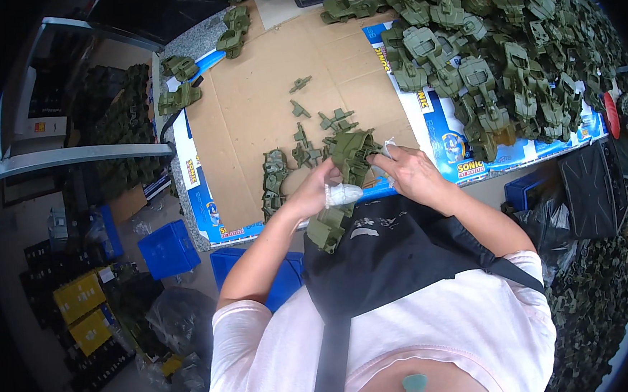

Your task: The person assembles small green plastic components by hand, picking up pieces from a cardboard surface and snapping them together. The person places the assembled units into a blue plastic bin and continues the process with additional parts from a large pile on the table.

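An olive-green moulded plastic part (353, 150), like a toy vehicle body, is held up just over the table's near edge. My left hand (315, 192) has its fingers closed round its left side; a white cover wraps one finger. At the part's right side, my right hand (415, 175) pinches with bent fingers, and white wrapping shows on its fingertips. Whether a smaller piece sits inside that pinch is hidden. Below my left hand hangs another green section (325, 231); I cannot tell if it joins the held part. Small green pieces (338, 121) lie just beyond my hands.
Brown cardboard (250, 92) covers the tabletop. A large heap of green vehicle-like parts (479, 78) fills the right side. A camouflage-patterned part (275, 180) lies left of my hands. Blue bins (168, 249) stand below the table, and a metal frame (81, 154) is at the left.
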Demonstrator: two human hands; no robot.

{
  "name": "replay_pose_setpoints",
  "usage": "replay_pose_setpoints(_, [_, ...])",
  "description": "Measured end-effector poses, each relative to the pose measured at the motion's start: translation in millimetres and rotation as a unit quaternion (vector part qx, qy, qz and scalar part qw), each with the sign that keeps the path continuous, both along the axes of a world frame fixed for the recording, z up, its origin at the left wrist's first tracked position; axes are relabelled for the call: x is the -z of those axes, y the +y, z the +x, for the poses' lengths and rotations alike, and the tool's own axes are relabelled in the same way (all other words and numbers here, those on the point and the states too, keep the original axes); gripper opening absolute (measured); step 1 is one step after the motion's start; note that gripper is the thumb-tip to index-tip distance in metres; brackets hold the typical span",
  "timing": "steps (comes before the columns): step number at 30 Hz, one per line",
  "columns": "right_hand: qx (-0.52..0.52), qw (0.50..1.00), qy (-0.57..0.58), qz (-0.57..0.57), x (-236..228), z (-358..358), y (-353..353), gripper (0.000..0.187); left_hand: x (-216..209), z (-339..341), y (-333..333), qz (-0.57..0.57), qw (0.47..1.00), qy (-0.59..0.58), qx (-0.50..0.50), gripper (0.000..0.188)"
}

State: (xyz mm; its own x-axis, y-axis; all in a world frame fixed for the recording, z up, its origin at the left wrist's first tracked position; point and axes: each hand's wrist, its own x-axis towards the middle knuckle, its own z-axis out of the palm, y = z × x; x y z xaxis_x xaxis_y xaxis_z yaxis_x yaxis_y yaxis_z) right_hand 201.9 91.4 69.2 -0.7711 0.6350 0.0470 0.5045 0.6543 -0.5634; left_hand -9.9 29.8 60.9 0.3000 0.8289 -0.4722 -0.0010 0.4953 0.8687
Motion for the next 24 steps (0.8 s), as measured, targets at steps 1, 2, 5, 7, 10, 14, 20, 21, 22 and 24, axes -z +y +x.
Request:
replay_pose_setpoints(1, [-0.013,1.0,0.019,-0.005,5.2,1.0,-0.2,0.043,2.8,0.1,-2.6,-0.009,1.0,-0.001,0.004,0.062])
replay_pose_setpoints(2, [-0.027,0.999,0.038,-0.009,14.7,2.4,2.3,0.043,7.2,-0.4,-4.3,-0.018,1.0,-0.002,0.008,0.062])
replay_pose_setpoints(5, [-0.042,0.993,0.101,-0.04,47.7,6.7,-5.9,0.044,16.3,1.7,-16.1,0.007,1.0,-0.001,0.025,0.063])
replay_pose_setpoints(7, [-0.043,0.99,0.118,-0.06,54.4,3.6,-12.3,0.042,14.1,1.5,-19.9,0.027,0.998,0.024,0.053,0.065])
replay_pose_setpoints(10, [0.004,0.988,0.137,-0.071,52.4,-3.4,-25.8,0.04,14.6,-2.5,-24.9,0.035,0.997,0.045,0.055,0.065])
replay_pose_setpoints(14, [0.011,0.989,0.146,-0.025,69.9,-9.9,-48.3,0.039,17.6,-8.2,-32.1,0.018,0.995,0.034,0.087,0.07])
replay_pose_setpoints(20, [0.021,0.971,0.176,-0.163,83.9,-2.2,-40.1,0.037,36.4,-14.1,-28.9,-0.026,0.995,0.003,0.096,0.078])
replay_pose_setpoints(21, [0.011,0.949,0.212,-0.233,78.3,-3.1,-27.4,0.036,51.5,-19.7,-31.9,-0.045,0.997,-0.02,0.064,0.077])
replay_pose_setpoints(22, [0.001,0.92,0.253,-0.298,74.5,-8.0,-12.4,0.035,49.2,-27.9,-27.0,-0.06,0.997,-0.036,0.035,0.076])
replay_pose_setpoints(24, [0.119,0.912,0.262,-0.293,104.1,0.5,12.4,0.033,40.6,-31.6,-21.1,-0.08,0.991,-0.057,-0.092,0.075])
